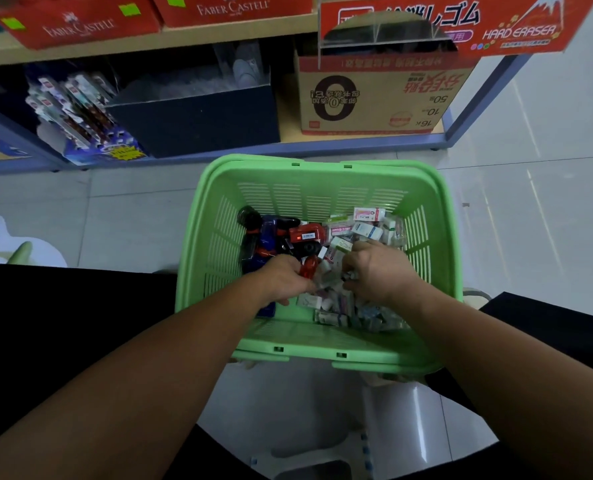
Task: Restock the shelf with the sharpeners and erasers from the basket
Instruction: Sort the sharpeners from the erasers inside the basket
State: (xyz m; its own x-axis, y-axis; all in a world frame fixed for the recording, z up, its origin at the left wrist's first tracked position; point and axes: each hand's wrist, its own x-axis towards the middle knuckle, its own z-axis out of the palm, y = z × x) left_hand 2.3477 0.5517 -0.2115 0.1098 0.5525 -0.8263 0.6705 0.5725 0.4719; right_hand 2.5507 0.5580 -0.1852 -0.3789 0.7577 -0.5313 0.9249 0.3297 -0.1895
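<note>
Left hand (281, 282) grips red sharpener (308, 268), right hand (380, 271) clutches erasers (367, 231); basket (322, 169) below shelf (287, 114).

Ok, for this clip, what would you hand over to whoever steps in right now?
Left hand: in the basket, fingers curled round a red sharpener.
Right hand: beside it, fingers curled on erasers in the pile.
Other sharpeners lie in the basket's left half, erasers in its right.
Done: cannot tell what is already on the shelf.
Left: basket well filled; shelve it all.
</note>
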